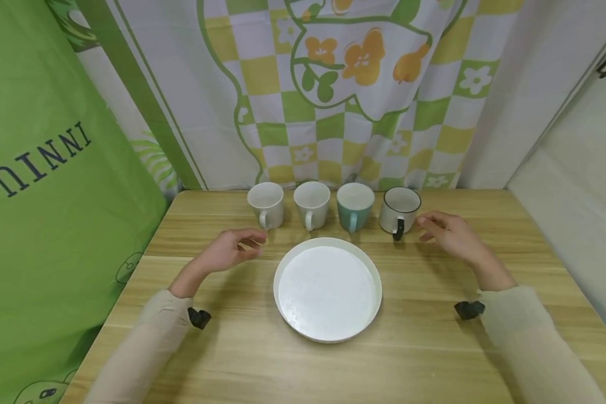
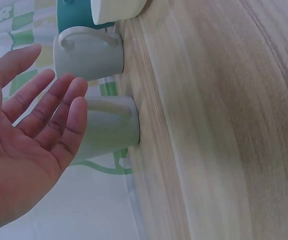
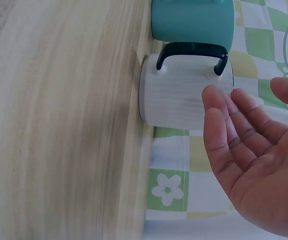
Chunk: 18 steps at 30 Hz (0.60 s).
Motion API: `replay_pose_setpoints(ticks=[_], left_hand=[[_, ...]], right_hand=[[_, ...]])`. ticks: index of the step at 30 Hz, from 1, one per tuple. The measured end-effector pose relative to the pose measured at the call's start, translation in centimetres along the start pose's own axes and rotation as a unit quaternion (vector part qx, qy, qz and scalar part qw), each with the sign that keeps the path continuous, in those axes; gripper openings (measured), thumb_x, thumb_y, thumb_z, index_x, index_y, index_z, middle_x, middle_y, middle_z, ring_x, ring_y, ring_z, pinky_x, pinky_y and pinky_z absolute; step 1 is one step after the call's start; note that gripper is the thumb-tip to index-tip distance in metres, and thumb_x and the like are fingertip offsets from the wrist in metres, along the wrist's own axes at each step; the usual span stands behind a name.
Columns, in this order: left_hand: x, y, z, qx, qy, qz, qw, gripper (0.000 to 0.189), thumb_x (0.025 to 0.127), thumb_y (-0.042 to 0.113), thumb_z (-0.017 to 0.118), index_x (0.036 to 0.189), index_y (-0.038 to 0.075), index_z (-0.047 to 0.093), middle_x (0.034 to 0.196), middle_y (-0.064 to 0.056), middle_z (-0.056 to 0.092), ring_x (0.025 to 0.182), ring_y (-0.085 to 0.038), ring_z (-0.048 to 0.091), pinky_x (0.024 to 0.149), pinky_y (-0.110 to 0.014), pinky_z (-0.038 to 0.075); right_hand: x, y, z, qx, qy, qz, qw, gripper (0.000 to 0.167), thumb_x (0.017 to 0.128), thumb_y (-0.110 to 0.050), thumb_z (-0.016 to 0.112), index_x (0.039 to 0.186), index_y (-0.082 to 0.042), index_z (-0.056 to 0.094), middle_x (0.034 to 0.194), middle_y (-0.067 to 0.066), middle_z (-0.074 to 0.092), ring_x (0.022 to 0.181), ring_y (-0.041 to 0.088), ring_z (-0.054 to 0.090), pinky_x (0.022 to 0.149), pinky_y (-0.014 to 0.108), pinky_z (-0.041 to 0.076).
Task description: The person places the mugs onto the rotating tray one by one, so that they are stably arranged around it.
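Observation:
Along the back of the table stand two white mugs [image 1: 270, 214] [image 1: 315, 213], a teal mug [image 1: 356, 210] and a white mug with a black rim and black handle [image 1: 395, 216]. Handles face the near side. My left hand [image 1: 232, 248] hovers in front of the leftmost mug, its fingers loosely bent and holding nothing; the left wrist view shows the palm. My right hand [image 1: 451, 233] is just right of the black-rimmed mug, fingertips close to its side, relaxed and bare. A round white tray [image 1: 328, 292] lies on the table between the hands.
The wooden table [image 1: 232, 359] ends at a patterned curtain [image 1: 303, 140] behind the mugs. Green fabric [image 1: 40, 252] hangs along the left side. A pale wall [image 1: 586, 168] borders the right. Small black devices [image 1: 199, 318] are worn at both wrists.

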<state>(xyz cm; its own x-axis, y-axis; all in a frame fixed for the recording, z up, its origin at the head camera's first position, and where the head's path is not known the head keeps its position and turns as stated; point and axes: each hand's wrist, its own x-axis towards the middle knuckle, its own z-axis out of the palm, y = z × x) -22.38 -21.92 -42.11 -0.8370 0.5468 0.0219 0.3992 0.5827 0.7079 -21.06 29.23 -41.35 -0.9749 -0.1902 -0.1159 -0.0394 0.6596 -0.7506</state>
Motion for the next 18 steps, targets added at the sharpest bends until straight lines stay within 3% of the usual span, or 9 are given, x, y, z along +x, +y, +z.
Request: replay_pose_setpoints(ticks=[4, 7, 12, 18], left_hand=[[0.0, -0.2, 0.3, -0.015, -0.006, 0.003, 0.9999, 0.037, 0.094, 0.009, 0.069, 0.13, 0.005, 0.063, 0.126, -0.019, 0.068, 0.108, -0.03, 0.069, 0.089, -0.04, 0.059], [0.0, -0.4, 0.6, -0.033, -0.015, 0.005, 0.9993, 0.038, 0.094, 0.008, 0.069, 0.131, 0.004, 0.062, 0.128, -0.02, 0.066, 0.109, -0.03, 0.069, 0.091, -0.037, 0.059], [-0.1, -0.7, 1.0, -0.057, -0.028, 0.007, 0.998, 0.041, 0.093, 0.008, 0.07, 0.132, -0.001, 0.06, 0.129, -0.021, 0.065, 0.109, -0.031, 0.069, 0.086, -0.028, 0.059], [-0.2, -0.7, 1.3, -0.079, -0.038, 0.014, 0.996, 0.044, 0.092, 0.004, 0.07, 0.133, -0.005, 0.058, 0.13, -0.025, 0.063, 0.108, -0.033, 0.069, 0.085, -0.026, 0.059]], right_hand=[[0.3, 0.1, 0.2, 0.022, -0.001, 0.002, 0.9998, 0.063, 0.105, -0.054, 0.036, 0.139, -0.003, 0.052, 0.138, 0.023, 0.057, 0.112, 0.037, 0.066, 0.086, 0.041, 0.058], [0.4, 0.1, 0.3, 0.037, 0.0, -0.001, 0.9993, 0.058, 0.107, -0.049, 0.037, 0.137, -0.001, 0.053, 0.135, 0.024, 0.056, 0.106, 0.027, 0.069, 0.083, 0.034, 0.058], [0.5, 0.2, 0.6, 0.077, -0.005, -0.005, 0.997, 0.053, 0.108, -0.04, 0.038, 0.135, 0.004, 0.051, 0.129, 0.022, 0.059, 0.094, 0.007, 0.068, 0.083, 0.035, 0.059], [0.5, 0.1, 0.9, 0.123, -0.014, 0.004, 0.9923, 0.051, 0.108, -0.036, 0.041, 0.135, 0.007, 0.05, 0.103, -0.016, 0.065, 0.091, 0.009, 0.069, 0.08, 0.037, 0.061]])
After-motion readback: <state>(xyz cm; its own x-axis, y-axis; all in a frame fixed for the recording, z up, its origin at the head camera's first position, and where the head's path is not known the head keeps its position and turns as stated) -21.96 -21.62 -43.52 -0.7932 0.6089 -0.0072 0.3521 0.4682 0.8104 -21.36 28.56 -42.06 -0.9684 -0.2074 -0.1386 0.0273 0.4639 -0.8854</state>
